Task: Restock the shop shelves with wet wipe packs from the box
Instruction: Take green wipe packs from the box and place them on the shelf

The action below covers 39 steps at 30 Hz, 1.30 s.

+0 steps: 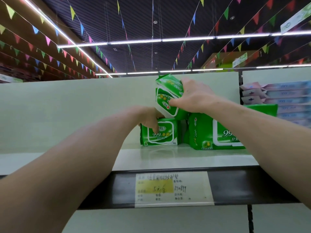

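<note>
On the top shelf [168,158] stands a small green wet wipe pack [159,133], upright and facing me. My left hand [149,120] grips its top left corner, fingers curled over the front. Above it my right hand [193,96] holds a second small green pack [166,98], turned upside down and tilted, just over the standing one. To the right stands a larger green wet wipe pack [217,133], partly hidden behind my right forearm. The box is out of view.
Pink and purple packs [276,98] are stacked at the right beyond a shelf divider [240,88]. A pale back panel [75,106] rises behind the shelf. A price label [173,189] sits on the dark shelf edge. Bare shelf surface lies left of the packs.
</note>
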Each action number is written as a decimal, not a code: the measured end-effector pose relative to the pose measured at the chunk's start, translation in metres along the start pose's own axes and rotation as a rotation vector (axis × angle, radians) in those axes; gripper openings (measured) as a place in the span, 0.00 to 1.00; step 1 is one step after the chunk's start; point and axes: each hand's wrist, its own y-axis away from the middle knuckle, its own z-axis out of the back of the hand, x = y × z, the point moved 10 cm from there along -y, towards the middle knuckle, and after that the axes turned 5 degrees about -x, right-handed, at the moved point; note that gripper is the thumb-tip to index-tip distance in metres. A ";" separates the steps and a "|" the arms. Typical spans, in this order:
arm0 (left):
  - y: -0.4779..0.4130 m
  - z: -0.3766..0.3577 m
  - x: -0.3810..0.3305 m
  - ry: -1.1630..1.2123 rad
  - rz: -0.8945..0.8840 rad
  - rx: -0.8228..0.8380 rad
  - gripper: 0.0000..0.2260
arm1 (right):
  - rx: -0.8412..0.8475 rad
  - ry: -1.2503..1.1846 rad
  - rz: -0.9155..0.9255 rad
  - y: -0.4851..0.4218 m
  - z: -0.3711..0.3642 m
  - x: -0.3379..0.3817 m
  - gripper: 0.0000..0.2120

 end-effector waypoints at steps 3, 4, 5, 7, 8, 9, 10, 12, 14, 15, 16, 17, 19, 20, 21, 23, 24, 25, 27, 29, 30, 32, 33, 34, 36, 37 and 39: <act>0.000 0.001 -0.004 -0.027 -0.026 -0.030 0.29 | 0.033 -0.008 0.015 0.000 -0.005 0.002 0.19; 0.000 0.003 0.001 -0.004 0.007 -0.039 0.30 | 0.049 -0.012 0.022 0.000 -0.007 0.002 0.19; 0.001 0.007 0.011 0.058 0.066 -0.050 0.32 | 0.067 -0.018 0.027 0.001 -0.009 0.003 0.19; 0.007 0.020 0.036 0.267 0.182 -0.075 0.34 | 0.089 -0.040 0.043 0.003 -0.011 0.004 0.18; 0.012 0.028 0.046 0.387 0.212 -0.087 0.34 | 0.091 -0.065 0.054 0.004 -0.010 0.006 0.18; 0.017 0.035 0.053 0.510 0.214 -0.098 0.36 | 0.098 -0.109 0.069 0.006 -0.009 0.008 0.18; 0.022 0.042 0.056 0.633 0.187 -0.111 0.38 | 0.114 -0.168 0.084 0.008 -0.008 0.012 0.18; 0.031 0.055 0.056 0.857 0.088 -0.136 0.45 | 0.167 -0.311 0.091 0.013 -0.009 0.020 0.19; 0.039 0.057 0.052 0.972 0.014 -0.106 0.45 | 0.205 -0.422 0.076 0.016 -0.012 0.027 0.21; 0.042 0.054 0.049 1.010 -0.010 -0.073 0.42 | 0.217 -0.450 0.066 0.016 -0.014 0.031 0.23; 0.045 0.050 0.048 1.032 -0.018 -0.047 0.38 | 0.232 -0.471 0.047 0.016 -0.016 0.032 0.25; 0.047 0.046 0.047 1.037 -0.022 -0.033 0.33 | 0.264 -0.494 0.015 0.017 -0.019 0.032 0.27; 0.051 0.041 0.047 1.027 -0.040 -0.026 0.27 | 0.372 -0.530 -0.056 0.023 -0.029 0.031 0.29; 0.051 0.042 0.046 1.039 -0.056 -0.034 0.25 | 0.416 -0.521 -0.068 0.026 -0.032 0.032 0.30; 0.051 0.044 0.045 1.071 -0.073 -0.057 0.25 | 0.442 -0.500 -0.064 0.028 -0.033 0.034 0.30; 0.050 0.055 0.046 1.192 -0.100 -0.141 0.28 | 0.434 -0.485 -0.052 0.027 -0.032 0.037 0.30; 0.049 0.061 0.047 1.268 -0.112 -0.186 0.30 | 0.418 -0.508 -0.058 0.025 -0.031 0.038 0.28; 0.048 0.066 0.048 1.336 -0.121 -0.223 0.32 | 0.410 -0.546 -0.074 0.024 -0.030 0.038 0.26; 0.048 0.067 0.049 1.414 -0.120 -0.234 0.29 | 0.405 -0.624 -0.120 0.022 -0.032 0.037 0.16; 0.047 0.054 0.046 1.428 -0.087 -0.118 0.26 | 0.391 -0.703 -0.173 0.022 -0.034 0.034 0.11; 0.049 0.044 0.042 1.396 -0.075 -0.030 0.27 | 0.377 -0.744 -0.195 0.023 -0.034 0.034 0.10; 0.050 0.030 0.037 1.284 -0.057 0.084 0.28 | 0.353 -0.779 -0.207 0.022 -0.032 0.033 0.09; 0.049 0.029 0.038 1.229 -0.047 0.081 0.28 | 0.343 -0.761 -0.202 0.022 -0.030 0.032 0.09; 0.049 0.030 0.040 1.172 -0.036 0.050 0.27 | 0.325 -0.709 -0.184 0.022 -0.027 0.030 0.11; 0.048 0.034 0.043 1.003 -0.012 -0.023 0.22 | 0.240 -0.571 -0.132 0.019 -0.019 0.027 0.25; 0.048 0.033 0.045 0.893 0.005 -0.042 0.19 | 0.202 -0.533 -0.110 0.018 -0.016 0.026 0.35; 0.046 0.029 0.050 0.705 0.041 -0.058 0.18 | 0.236 -0.480 -0.063 0.020 -0.021 0.029 0.38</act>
